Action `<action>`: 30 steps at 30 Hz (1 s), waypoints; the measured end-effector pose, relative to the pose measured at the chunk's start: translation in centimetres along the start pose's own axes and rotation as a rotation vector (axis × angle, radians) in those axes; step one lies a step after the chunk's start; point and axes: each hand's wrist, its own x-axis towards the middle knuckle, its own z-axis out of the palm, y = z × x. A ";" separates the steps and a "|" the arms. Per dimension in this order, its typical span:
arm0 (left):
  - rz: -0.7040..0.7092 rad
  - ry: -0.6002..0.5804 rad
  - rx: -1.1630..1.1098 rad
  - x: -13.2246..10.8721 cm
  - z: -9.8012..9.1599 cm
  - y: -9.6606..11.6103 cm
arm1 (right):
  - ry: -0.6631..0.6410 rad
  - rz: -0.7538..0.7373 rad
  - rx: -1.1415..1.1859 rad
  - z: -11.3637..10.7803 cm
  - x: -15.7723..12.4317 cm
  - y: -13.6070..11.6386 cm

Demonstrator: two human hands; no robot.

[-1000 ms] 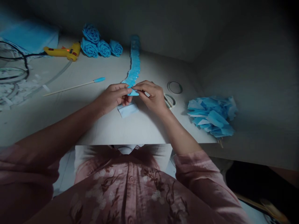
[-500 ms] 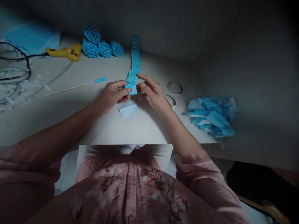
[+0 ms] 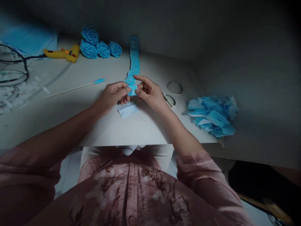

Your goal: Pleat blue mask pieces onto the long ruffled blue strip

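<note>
A long ruffled blue paper strip (image 3: 134,59) runs from the back of the table toward me. Its near end lies between my two hands. My left hand (image 3: 114,94) pinches that end from the left, thumb on top. My right hand (image 3: 150,93) grips the right side between thumb and curled fingers, with its index finger stretched out over the strip. Under my hands lies a folded pale blue paper piece (image 3: 128,110). Scissors (image 3: 169,100) rest just right of my right hand, partly hidden by it. To the left lies a thin stick (image 3: 70,90) with a blue tip.
Several blue paper roses (image 3: 103,49) sit at the back, beside a yellow glue gun (image 3: 63,55) with a black cable. Blue sheets (image 3: 30,39) and white scraps (image 3: 16,95) are at left. A tape ring (image 3: 175,87) and a blue paper pile (image 3: 213,116) are at right.
My right thumb and fingers have closed on the near end of the strip, where they were apart from it before. My left hand keeps its pinch. The view has shifted slightly.
</note>
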 end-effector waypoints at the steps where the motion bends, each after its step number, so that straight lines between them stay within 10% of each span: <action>1: -0.002 0.000 0.015 0.0 0.0 0.0 | 0.000 -0.006 -0.002 0.0 0.0 0.0; 16: 0.046 0.016 0.148 0.5 -0.2 -0.7 | -0.020 -0.047 0.027 0.9 0.2 0.7; 21: 0.074 0.062 0.155 1.0 -1.0 -1.5 | 0.106 -0.096 -0.134 -2.7 0.6 -0.5; 25: 0.123 0.120 0.112 1.6 -1.6 -2.0 | 0.371 0.156 -0.807 -8.3 -0.4 -2.0; 30: 0.143 0.179 0.059 2.1 -1.7 -2.0 | 0.265 0.611 -1.118 -12.4 -2.1 -1.4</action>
